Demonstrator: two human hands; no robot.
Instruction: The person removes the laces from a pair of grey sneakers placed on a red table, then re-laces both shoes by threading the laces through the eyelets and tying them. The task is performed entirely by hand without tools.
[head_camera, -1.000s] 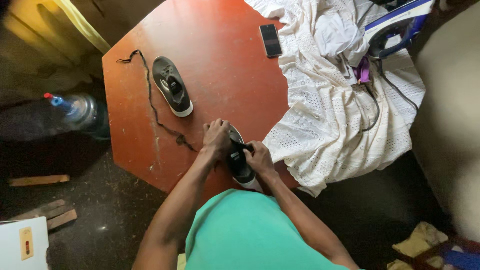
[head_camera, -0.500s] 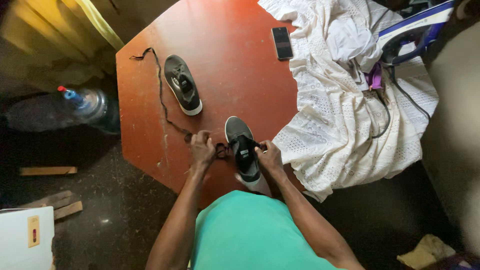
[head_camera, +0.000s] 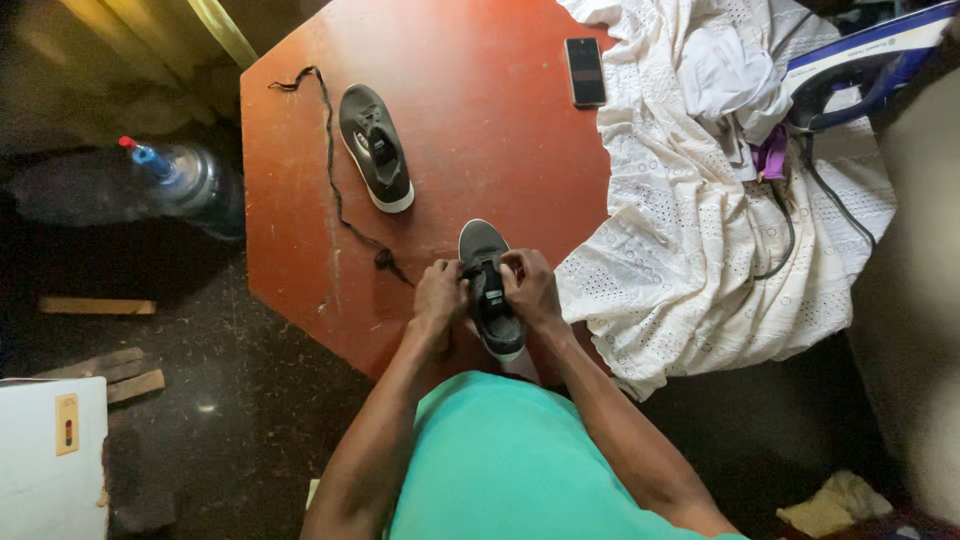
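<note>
At the near edge of the reddish-brown wooden table (head_camera: 470, 120), around six o'clock, a dark grey sneaker with a white sole (head_camera: 490, 290) lies toe pointing to twelve, its heel overhanging the rim toward the person's green shirt. The left hand (head_camera: 440, 295) presses against the shoe's left flank, fingers curled at the lacing area, and the right hand (head_camera: 530, 288) grips the opposite flank the same way; whether either pinches a lace end cannot be told, since the fingers cover the eyelets. Just left of the left hand, a loose black shoelace (head_camera: 335, 190) starts in a knotted tangle and trails toward eleven o'clock, ending near the table's far left corner. Between that lace and the held shoe, at about eleven o'clock, a second dark grey sneaker (head_camera: 376, 160) rests alone, well apart from the hands. Bare tabletop lies open from the hands up to twelve o'clock. At one o'clock a black smartphone (head_camera: 585, 71) lies face up just beside a rumpled white eyelet cloth (head_camera: 700, 260), which drapes over the table's right edge. At two o'clock a blue and white clothes iron (head_camera: 870, 60) is cut off by the frame.
</note>
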